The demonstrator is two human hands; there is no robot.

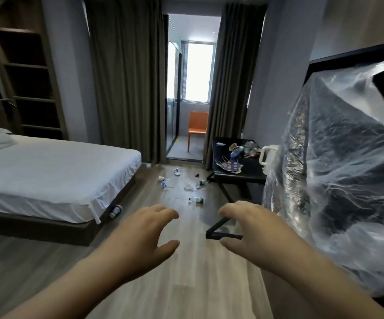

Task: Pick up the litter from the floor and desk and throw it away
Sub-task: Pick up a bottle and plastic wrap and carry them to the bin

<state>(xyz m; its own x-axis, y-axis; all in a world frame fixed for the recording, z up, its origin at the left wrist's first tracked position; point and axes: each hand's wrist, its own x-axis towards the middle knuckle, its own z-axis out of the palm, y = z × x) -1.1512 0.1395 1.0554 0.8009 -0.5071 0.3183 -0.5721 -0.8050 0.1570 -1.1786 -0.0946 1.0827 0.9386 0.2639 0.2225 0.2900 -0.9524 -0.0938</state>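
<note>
Grey wood-grain planks make up the floor (pixel 140 284) of a dim bedroom. At left stands a low bed (pixel 48 176) with a smooth white sheet on a dark frame. Heavy brown curtains (pixel 126 77) hang in folds either side of a bright doorway. Crinkled clear plastic (pixel 338 180) fills the right edge, glossy over something dark.

Both bare forearms reach forward, palms down. The left hand (pixel 145 233) and right hand (pixel 253 229) are both empty, with fingers loosely spread and gently curved.

Beyond the right hand is a black counter (pixel 251 171) on angled legs. It carries a white kettle (pixel 267 155) and a heap of litter: masks (pixel 229 166) and crumpled wrappers (pixel 244 149).

More litter lies on the floor well ahead of both hands, between bed and counter: small cups (pixel 163 180) and a little bottle (pixel 198 199). A can (pixel 115 211) lies on its side just under the bed's corner, left of the left hand.
</note>
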